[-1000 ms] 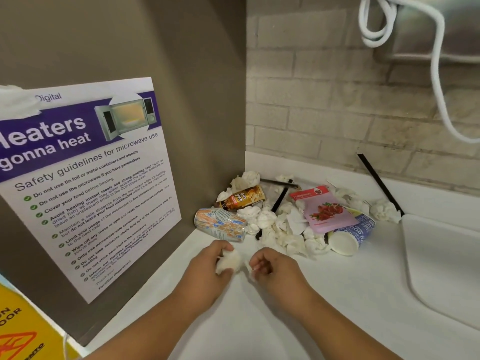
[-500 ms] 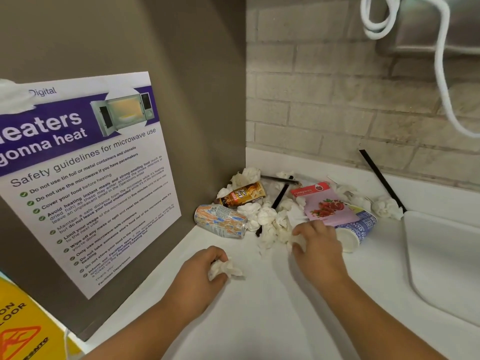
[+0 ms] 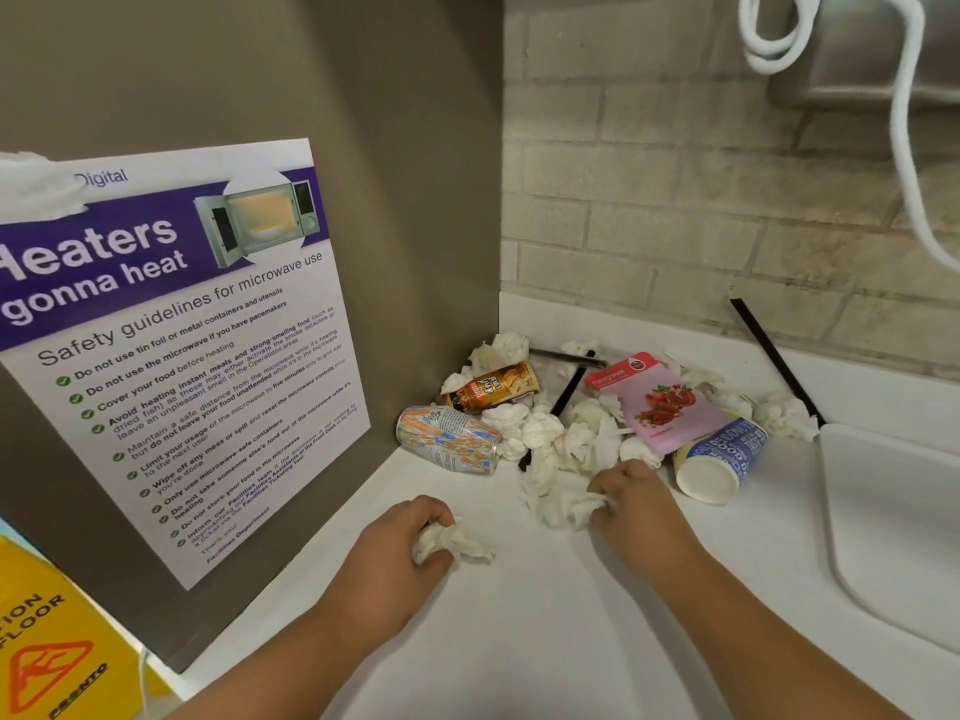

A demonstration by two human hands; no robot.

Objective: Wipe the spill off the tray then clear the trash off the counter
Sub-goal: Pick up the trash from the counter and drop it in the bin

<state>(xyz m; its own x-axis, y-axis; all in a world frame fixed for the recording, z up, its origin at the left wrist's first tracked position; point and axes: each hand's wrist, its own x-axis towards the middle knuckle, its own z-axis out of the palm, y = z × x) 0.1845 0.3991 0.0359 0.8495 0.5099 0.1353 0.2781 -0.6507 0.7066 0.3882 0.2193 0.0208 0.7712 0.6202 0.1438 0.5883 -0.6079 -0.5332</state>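
A heap of trash lies in the back corner of the white counter [image 3: 545,631]: crumpled tissues [image 3: 540,431], a crushed drink can [image 3: 448,445], a brown can [image 3: 493,389], a pink pomegranate packet [image 3: 657,402], a tipped blue paper cup [image 3: 719,462] and black sticks [image 3: 569,389]. My left hand [image 3: 402,550] is closed around a tissue wad [image 3: 452,544] in front of the heap. My right hand [image 3: 631,498] grips a clump of tissues [image 3: 563,504] at the heap's near edge. The white tray [image 3: 893,522] sits at the right, partly cut off.
A grey panel with a microwave safety poster [image 3: 182,366] stands on the left. A brick wall [image 3: 675,200] runs behind, with a white cable [image 3: 904,122] hanging from a metal unit above. A black stick [image 3: 774,356] leans on the backsplash. A yellow wet-floor sign [image 3: 52,646] shows at lower left.
My right hand reached out to the heap, closed on tissues and dragged them back toward me. My left hand stayed near the front holding its tissue wad.
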